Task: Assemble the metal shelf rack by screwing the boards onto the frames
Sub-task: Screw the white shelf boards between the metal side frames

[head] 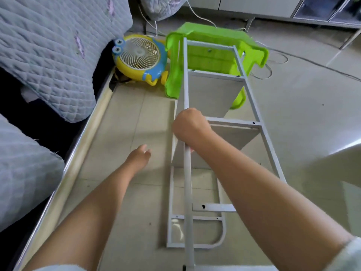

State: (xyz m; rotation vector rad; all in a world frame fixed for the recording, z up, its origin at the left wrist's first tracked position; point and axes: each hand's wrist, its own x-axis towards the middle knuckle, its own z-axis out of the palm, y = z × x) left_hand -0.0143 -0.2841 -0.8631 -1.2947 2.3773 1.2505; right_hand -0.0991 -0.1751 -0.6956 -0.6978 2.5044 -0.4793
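On the tiled floor (302, 114) the rack (252, 106) lies on its side, two boards (213, 92) already fixed between its frames. Right hand (190, 128) grips the upper frame rail (188, 178); left hand (139, 159) hangs open above the floor beside it. Beyond the far end lie a green stool (214, 53) and a yellow fan (139, 55), with white cables (273, 61) nearby. A quilted bed (48, 55) runs along the left.

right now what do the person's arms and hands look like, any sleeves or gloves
Both hands are bare: no gloves, rings or watch on the left hand or the right hand. The forearms are uncovered too. A pale, light-coloured sleeve edge shows high on the right arm at the bottom corner of the view, and a similar pale edge shows at the bottom of the left arm.
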